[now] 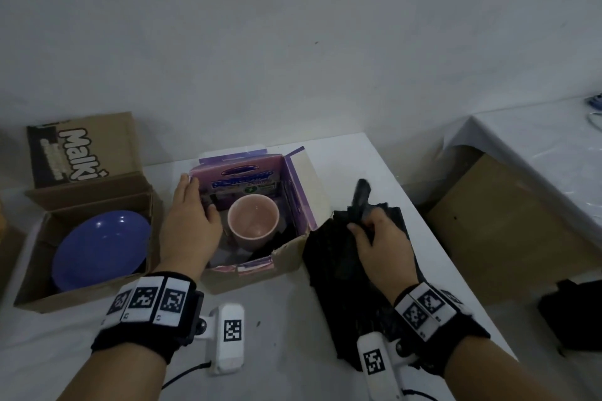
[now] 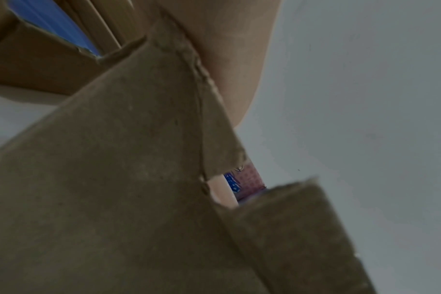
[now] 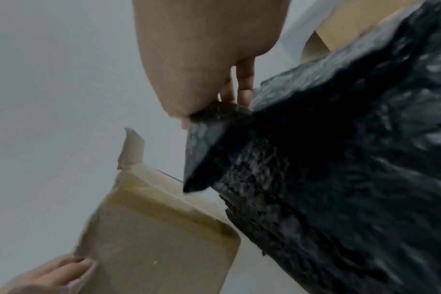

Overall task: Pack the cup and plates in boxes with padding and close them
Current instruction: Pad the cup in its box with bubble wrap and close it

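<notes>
1 padding sheet at 3 o'clock is pinched by the right hand, the cup box gripped by the left hand; tucking seems next.

Left hand and right hand are showing bare skin. Black left strap and right strap are carrying white blocks printed with square codes. White left pod and right pod are hanging below, black cable trailing.
</notes>
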`<action>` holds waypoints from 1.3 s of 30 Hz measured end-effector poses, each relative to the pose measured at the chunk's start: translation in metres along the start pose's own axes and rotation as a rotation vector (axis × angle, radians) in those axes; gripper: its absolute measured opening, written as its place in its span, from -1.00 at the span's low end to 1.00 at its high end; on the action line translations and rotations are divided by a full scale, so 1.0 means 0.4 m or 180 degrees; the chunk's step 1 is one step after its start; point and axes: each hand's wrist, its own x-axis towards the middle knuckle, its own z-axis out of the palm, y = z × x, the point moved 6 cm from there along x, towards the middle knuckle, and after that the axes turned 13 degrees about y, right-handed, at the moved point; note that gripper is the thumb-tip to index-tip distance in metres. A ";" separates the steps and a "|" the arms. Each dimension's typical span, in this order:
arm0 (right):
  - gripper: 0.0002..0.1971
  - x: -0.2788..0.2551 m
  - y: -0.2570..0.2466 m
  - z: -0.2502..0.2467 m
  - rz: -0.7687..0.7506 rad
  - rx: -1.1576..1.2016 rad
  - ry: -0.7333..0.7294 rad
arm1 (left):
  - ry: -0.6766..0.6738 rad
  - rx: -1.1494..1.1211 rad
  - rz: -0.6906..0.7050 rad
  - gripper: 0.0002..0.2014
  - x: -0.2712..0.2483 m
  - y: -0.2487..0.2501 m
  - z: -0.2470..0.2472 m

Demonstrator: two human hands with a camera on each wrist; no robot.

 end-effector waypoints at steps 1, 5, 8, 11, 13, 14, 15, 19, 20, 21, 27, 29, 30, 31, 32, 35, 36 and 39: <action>-0.82 0.011 -0.013 -0.017 0.0036 0.0126 0.0144 | 0.0005 -0.0018 -0.0014 -0.43 0.000 -0.001 -0.001; -0.79 0.072 -0.098 -0.090 0.0180 0.0900 0.0675 | 0.0069 -0.0145 -0.0035 -0.44 0.002 -0.004 -0.003; -0.66 0.111 -0.209 -0.134 -0.0298 0.1244 0.1051 | 0.0124 -0.0341 -0.0020 -0.46 0.004 -0.011 -0.003; -0.49 0.115 -0.325 -0.117 -0.1025 0.1535 0.0737 | 0.0155 -0.0530 -0.0061 -0.48 0.004 -0.016 -0.002; -0.32 0.093 -0.387 -0.054 -0.1613 0.1158 0.0080 | 0.0158 -0.0606 -0.0129 -0.50 0.004 -0.022 -0.001; -0.29 0.082 -0.398 -0.010 -0.1942 0.0743 -0.0157 | 0.0180 -0.0646 -0.0138 -0.50 0.004 -0.023 -0.001; -0.29 0.071 -0.397 0.038 -0.2259 0.0278 -0.0326 | 0.0210 -0.0689 -0.0128 -0.50 0.004 -0.024 -0.002; -0.40 0.058 -0.326 0.195 -0.2704 -0.1155 -0.1136 | 0.0284 -0.0754 -0.0089 -0.50 0.005 -0.024 -0.006; -0.42 0.058 -0.316 0.212 -0.2662 -0.1204 -0.1255 | 0.0279 -0.0746 -0.0102 -0.50 0.005 -0.024 -0.005; -0.44 0.059 -0.316 0.225 -0.2626 -0.1236 -0.1316 | 0.0276 -0.0744 -0.0115 -0.49 0.005 -0.023 -0.004; -0.61 0.066 -0.359 0.243 -0.2440 -0.1616 -0.1627 | 0.0354 -0.0438 -0.0235 -0.54 0.014 -0.017 -0.018; -0.64 0.084 -0.380 0.237 -0.2319 -0.1614 -0.1657 | 0.0380 -0.0314 -0.0249 -0.58 0.019 -0.012 -0.023; -0.68 0.090 -0.391 0.233 -0.2301 -0.1591 -0.1599 | 0.0389 -0.0296 -0.0251 -0.60 0.021 -0.011 -0.024; -0.71 0.094 -0.406 0.222 -0.2374 -0.1586 -0.1427 | 0.0403 -0.0304 -0.0243 -0.62 0.021 -0.010 -0.024; -0.73 0.095 -0.423 0.208 -0.2495 -0.1595 -0.1128 | 0.0428 -0.0328 -0.0223 -0.63 0.021 -0.010 -0.024; -0.60 0.095 -0.443 0.184 -0.2453 -0.1296 -0.0510 | 0.0502 -0.0407 -0.0163 -0.64 0.017 -0.010 -0.024; -0.59 0.092 -0.436 0.195 -0.2284 -0.1179 -0.0693 | 0.0517 -0.0418 -0.0166 -0.64 0.016 -0.010 -0.023; -0.64 0.076 -0.402 0.248 -0.1977 -0.1467 -0.1537 | 0.0449 -0.0370 -0.0209 -0.58 0.015 -0.015 -0.017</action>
